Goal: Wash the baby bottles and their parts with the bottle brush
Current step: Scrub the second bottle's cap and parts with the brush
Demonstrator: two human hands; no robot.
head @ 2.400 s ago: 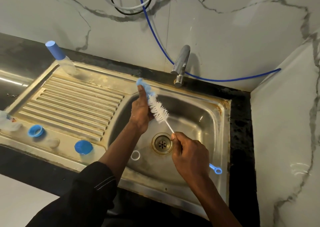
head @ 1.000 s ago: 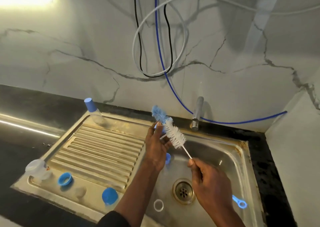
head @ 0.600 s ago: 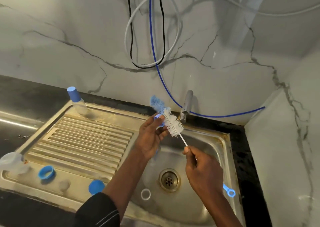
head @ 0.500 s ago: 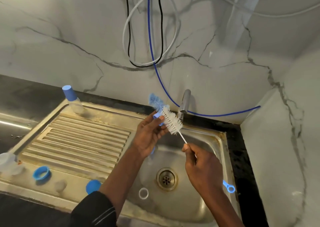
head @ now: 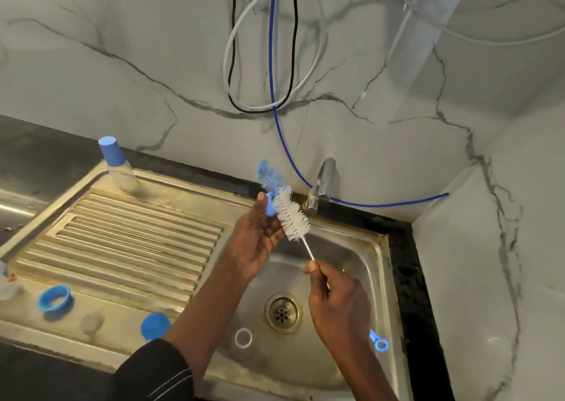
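My right hand (head: 336, 302) grips the thin white handle of the bottle brush (head: 293, 217), whose blue loop end (head: 379, 343) sticks out below my wrist. The brush has white bristles and a blue tuft at its tip. My left hand (head: 260, 238) pinches a small blue bottle part (head: 270, 207) against the bristles, above the sink basin (head: 345, 247). A baby bottle (head: 117, 168) with a blue cap stands at the far corner of the drainboard.
On the drainboard's near strip lie a blue ring (head: 55, 298), a clear teat (head: 91, 322) and a blue cap (head: 155, 325). A white ring (head: 243, 338) lies in the basin by the drain (head: 282, 312). The tap (head: 321, 186) stands behind the brush. Hoses hang on the wall.
The view has tilted up toward the wall. Both hands keep their hold on the brush and the blue part, raised nearer the tap than 2.4 s ago.
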